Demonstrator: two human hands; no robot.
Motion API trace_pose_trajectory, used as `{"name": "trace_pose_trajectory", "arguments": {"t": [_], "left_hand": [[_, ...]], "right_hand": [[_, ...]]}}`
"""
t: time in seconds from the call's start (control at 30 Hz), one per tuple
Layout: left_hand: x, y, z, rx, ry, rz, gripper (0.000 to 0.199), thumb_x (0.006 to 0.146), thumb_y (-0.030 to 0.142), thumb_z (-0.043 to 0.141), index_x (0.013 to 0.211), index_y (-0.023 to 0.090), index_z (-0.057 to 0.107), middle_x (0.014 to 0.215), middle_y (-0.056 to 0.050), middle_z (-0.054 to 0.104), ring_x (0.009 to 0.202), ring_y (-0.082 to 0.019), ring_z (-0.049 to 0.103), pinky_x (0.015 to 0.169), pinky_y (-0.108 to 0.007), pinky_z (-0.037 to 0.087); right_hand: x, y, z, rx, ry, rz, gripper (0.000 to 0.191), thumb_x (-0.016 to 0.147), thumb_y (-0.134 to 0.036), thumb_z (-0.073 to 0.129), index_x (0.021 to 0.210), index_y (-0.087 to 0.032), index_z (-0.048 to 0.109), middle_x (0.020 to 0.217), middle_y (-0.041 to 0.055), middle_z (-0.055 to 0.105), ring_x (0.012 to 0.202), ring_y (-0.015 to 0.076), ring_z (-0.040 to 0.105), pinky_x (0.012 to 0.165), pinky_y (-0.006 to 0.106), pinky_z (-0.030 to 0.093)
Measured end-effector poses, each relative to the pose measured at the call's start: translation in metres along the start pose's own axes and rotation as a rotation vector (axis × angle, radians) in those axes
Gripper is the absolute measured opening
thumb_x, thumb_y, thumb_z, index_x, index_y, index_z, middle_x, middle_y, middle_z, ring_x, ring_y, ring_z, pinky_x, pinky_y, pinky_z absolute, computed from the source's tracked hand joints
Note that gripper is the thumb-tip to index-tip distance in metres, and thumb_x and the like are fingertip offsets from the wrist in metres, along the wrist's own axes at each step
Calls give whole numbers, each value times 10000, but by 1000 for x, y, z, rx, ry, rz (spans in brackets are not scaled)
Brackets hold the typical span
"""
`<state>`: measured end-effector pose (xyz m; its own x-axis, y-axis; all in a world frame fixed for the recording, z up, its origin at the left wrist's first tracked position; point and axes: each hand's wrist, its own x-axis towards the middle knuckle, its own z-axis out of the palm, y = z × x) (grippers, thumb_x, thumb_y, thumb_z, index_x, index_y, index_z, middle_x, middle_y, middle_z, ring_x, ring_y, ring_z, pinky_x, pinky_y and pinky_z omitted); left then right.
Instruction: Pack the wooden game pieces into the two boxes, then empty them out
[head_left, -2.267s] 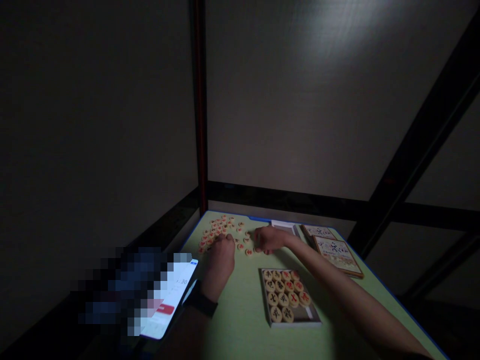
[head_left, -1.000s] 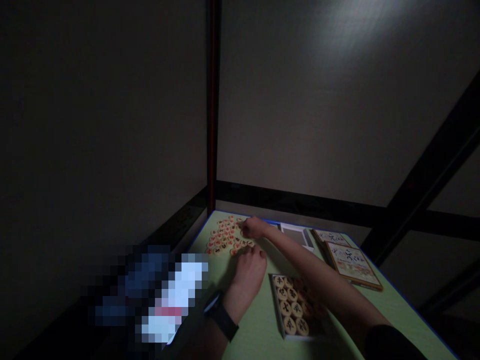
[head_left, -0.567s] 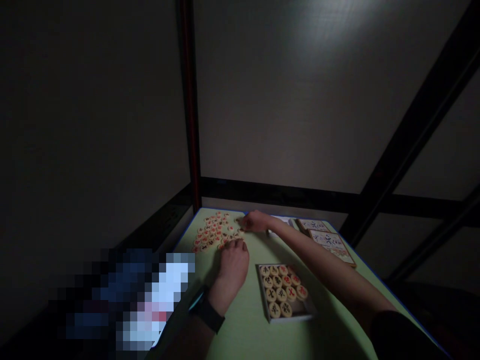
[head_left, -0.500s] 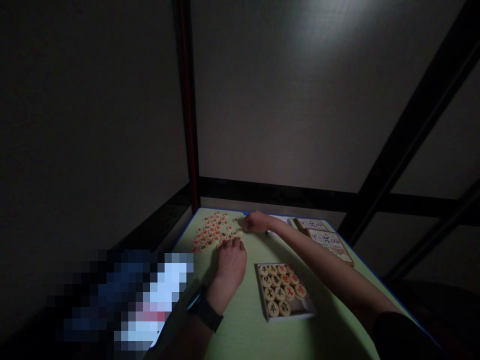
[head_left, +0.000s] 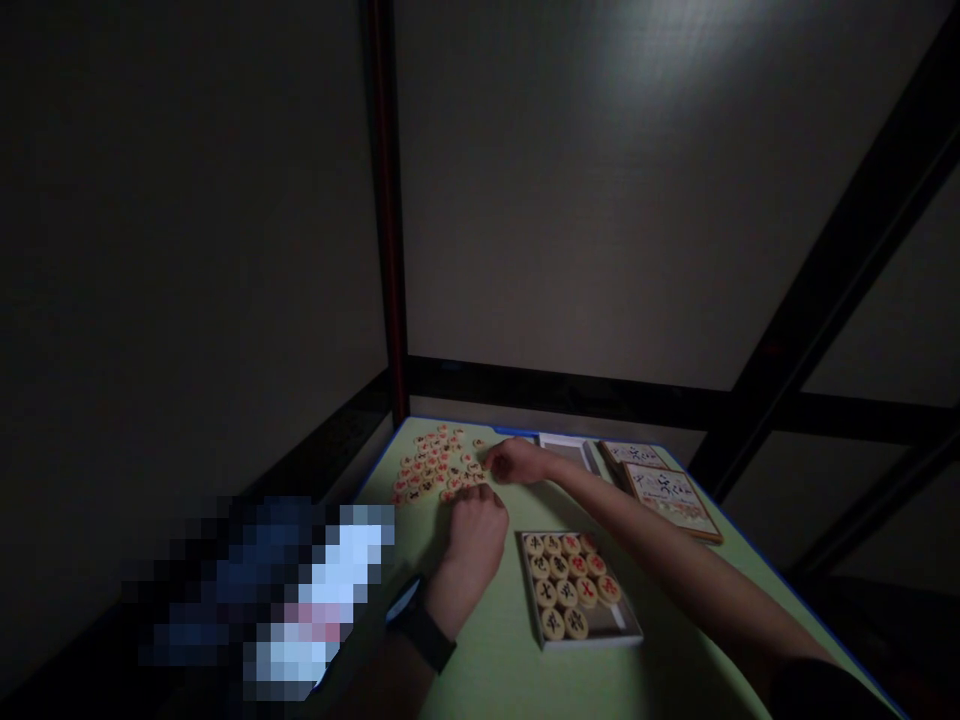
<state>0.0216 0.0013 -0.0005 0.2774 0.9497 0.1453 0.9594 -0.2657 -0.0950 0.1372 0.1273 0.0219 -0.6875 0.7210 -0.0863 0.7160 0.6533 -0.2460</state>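
Round wooden Chinese chess pieces (head_left: 431,463), marked with red or black characters, lie loosely grouped on the green tabletop (head_left: 480,690) at the far left. At their near right edge is my left hand (head_left: 478,530), palm down, with its fingers curled and pressed together; the fingertips are partly hidden. My right hand (head_left: 521,460) reaches in from the right, fingers curled inward beside the same pieces. What either hand may hold is hidden. Between my forearms stands an open shallow box (head_left: 592,645) with larger chess pieces (head_left: 559,567) in rows, black-marked at left and red-marked at right.
Behind my right forearm lie box lids (head_left: 671,497) with printed characters, beside a white open tray (head_left: 566,450) at the far edge. A bright pixelated object (head_left: 330,590) shows at the left. Dark-framed panels (head_left: 570,250) rise behind the table.
The view has shifted, moving the table and boxes slightly right and down in the picture. Both hands stay close to the loose pieces, and more of the white tray shows behind my right arm.
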Motion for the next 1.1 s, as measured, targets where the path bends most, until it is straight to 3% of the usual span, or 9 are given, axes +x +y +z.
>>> {"name": "trace_pose_trajectory", "arguments": {"t": [0.5, 0.63, 0.77, 0.87, 0.97, 1.1], "left_hand": [[-2, 5, 11, 67, 55, -117, 275, 860, 9, 483, 1021, 5, 706, 964, -246, 687, 949, -292, 650, 733, -347, 481], [-6, 13, 3, 45, 62, -16, 281, 873, 19, 471, 1026, 36, 707, 1022, -233, 685, 950, -275, 658, 752, -347, 502], [-7, 16, -11, -85, 15, 81, 270, 883, 52, 466, 967, 66, 722, 909, -198, 704, 895, -260, 676, 739, -334, 523], [-4, 3, -22, -152, -34, -55, 289, 881, 46, 447, 961, 53, 725, 865, -203, 700, 845, -256, 689, 718, -322, 531], [-1, -22, -28, -119, -16, -269, 381, 884, 4, 382, 1104, 67, 686, 1039, -219, 677, 966, -272, 674, 762, -331, 537], [-1, -49, -25, -130, -78, -310, 366, 881, 17, 401, 1065, 114, 701, 1108, -187, 664, 1025, -268, 658, 834, -346, 526]], "right_hand": [[18, -6, 11, 30, 72, -135, 133, 673, -92, 694, 788, -157, 706, 703, -9, 689, 646, 116, 593, 609, 192, 395], [22, -9, 5, 42, 69, -166, 189, 681, -21, 616, 770, -155, 714, 719, -6, 707, 669, 116, 627, 621, 184, 413], [22, -16, 4, 58, 13, -203, 253, 654, 10, 615, 807, -152, 736, 694, -15, 707, 662, 116, 638, 618, 177, 421], [17, -23, 5, 26, -14, -267, 222, 653, -9, 638, 786, -157, 735, 680, -14, 699, 653, 121, 620, 614, 188, 411], [13, -28, 9, -25, -1, -303, 151, 668, -40, 680, 762, -150, 719, 676, -6, 692, 649, 124, 600, 618, 201, 396], [14, -29, 14, -26, -1, -257, 192, 651, -66, 753, 817, -156, 722, 698, -10, 694, 660, 120, 592, 610, 195, 377]]}}
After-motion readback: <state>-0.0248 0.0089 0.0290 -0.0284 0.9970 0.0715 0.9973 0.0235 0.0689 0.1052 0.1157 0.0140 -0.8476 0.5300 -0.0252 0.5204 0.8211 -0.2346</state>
